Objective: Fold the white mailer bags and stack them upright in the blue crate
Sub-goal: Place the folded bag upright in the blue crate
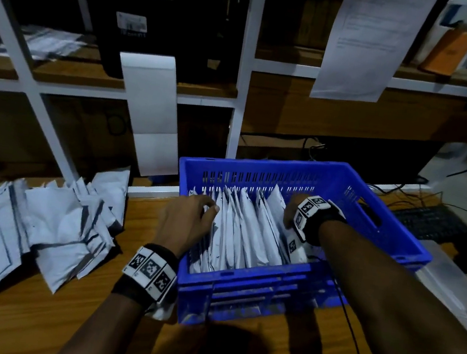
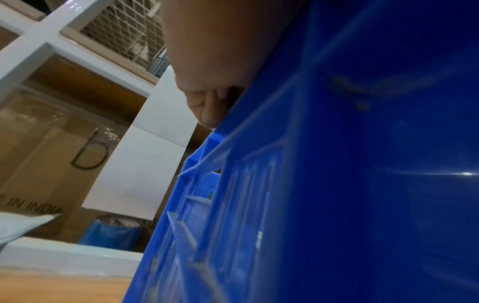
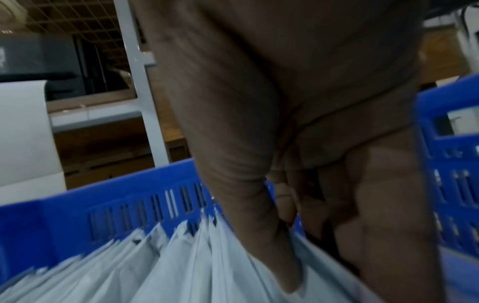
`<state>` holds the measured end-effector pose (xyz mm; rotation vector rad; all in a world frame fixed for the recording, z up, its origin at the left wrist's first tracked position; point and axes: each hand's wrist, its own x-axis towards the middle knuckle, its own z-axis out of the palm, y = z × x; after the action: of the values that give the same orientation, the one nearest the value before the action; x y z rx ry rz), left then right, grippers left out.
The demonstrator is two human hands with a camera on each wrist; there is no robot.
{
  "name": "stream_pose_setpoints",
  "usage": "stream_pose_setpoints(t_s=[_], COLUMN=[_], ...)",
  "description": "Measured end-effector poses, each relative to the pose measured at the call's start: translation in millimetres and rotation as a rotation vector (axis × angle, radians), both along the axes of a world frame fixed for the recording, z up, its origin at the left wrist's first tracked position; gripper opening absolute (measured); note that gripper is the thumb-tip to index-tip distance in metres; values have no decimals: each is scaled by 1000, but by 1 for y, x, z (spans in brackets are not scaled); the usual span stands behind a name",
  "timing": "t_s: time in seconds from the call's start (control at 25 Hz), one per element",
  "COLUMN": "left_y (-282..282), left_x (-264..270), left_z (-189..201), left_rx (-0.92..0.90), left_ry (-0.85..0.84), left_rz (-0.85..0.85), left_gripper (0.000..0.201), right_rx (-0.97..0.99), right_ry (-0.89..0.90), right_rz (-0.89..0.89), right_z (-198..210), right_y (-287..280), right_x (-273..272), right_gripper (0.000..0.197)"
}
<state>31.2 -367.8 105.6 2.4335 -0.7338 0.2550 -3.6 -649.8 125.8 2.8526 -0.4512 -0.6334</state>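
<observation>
- Right wrist view alone shows the right hand (image 3: 298, 164) pinching the rightmost upright bag (image 3: 318, 264), thumb on its face.
- Left hand (image 1: 188, 218), fingers curled onto the leftmost bags (image 1: 216, 234); the crate wall (image 2: 337, 164) blocks its wrist view.
- Loose bags (image 1: 42, 220) lie left of it.

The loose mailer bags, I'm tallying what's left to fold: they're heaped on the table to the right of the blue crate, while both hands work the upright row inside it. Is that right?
Not quite. The head view shows the loose mailer bags heaped to the left of the blue crate, not the right. The rest holds: left hand and right hand are at the upright row inside it.
</observation>
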Motion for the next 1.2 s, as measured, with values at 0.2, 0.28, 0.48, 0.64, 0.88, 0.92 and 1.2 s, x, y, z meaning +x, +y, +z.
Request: stream_pose_setpoints(t_s=[0.2,0.28,0.48,0.64,0.88,0.92,1.2], left_y=[-1,0,0,-2,-4,-4,-2], left_x=[1,3,8,11,15,14,11], left_z=[0,-1,-3,-4,-8,-8,-8], left_rx=[-37,-59,-68,-91,-92,-94,-116], left_ry=[24,27,53,76,112,115,104], left_rz=[25,38,64,54,49,48,48], left_gripper=[25,24,23,23,24,24,23], right_rx=[34,53,94,158,134,144,454], right_ry=[44,77,190,160,-6,-26,-144], right_rz=[11,-11,-91,-194,-220,-235,-441], right_z=[-25,-34,-42,-34,-39,-40,-12], right_y=[11,10,0,-6,-13,-12,-7], right_x=[9,21,37,35,24,23,30], right_gripper=[13,22,50,77,39,34,42])
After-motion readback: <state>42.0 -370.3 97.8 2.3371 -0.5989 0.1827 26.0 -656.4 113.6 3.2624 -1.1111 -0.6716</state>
